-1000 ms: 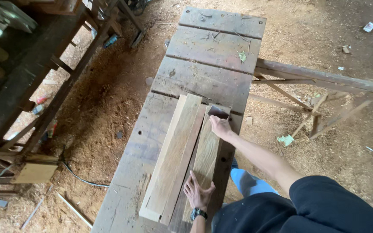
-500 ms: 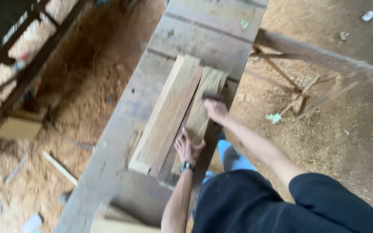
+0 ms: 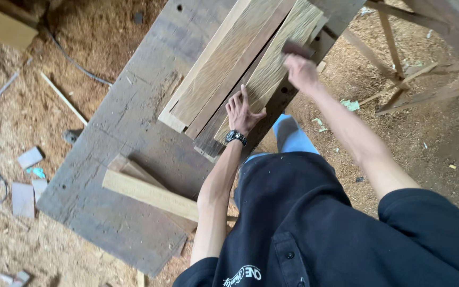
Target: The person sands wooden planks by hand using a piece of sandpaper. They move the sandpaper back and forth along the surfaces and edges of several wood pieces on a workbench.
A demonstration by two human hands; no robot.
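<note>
A light plank (image 3: pixel 272 69) is lying atop stacked boards (image 3: pixel 224 64) near the counter (image 3: pixel 128 122) edge closest to the person. The left hand (image 3: pixel 243 111) is pressing flat, fingers spread, on it; the right hand (image 3: pixel 299 69), blurred, is gripping a dark block (image 3: pixel 295 49) against it.

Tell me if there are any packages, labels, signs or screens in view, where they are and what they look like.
No packages, signs or screens show.
Printed mark: small white lettering on the person's dark shirt, bottom middle of the view.
Wristwatch: dark band and round dial on the left hand's wrist, beside the wooden boards; dial too small to make out.
</note>
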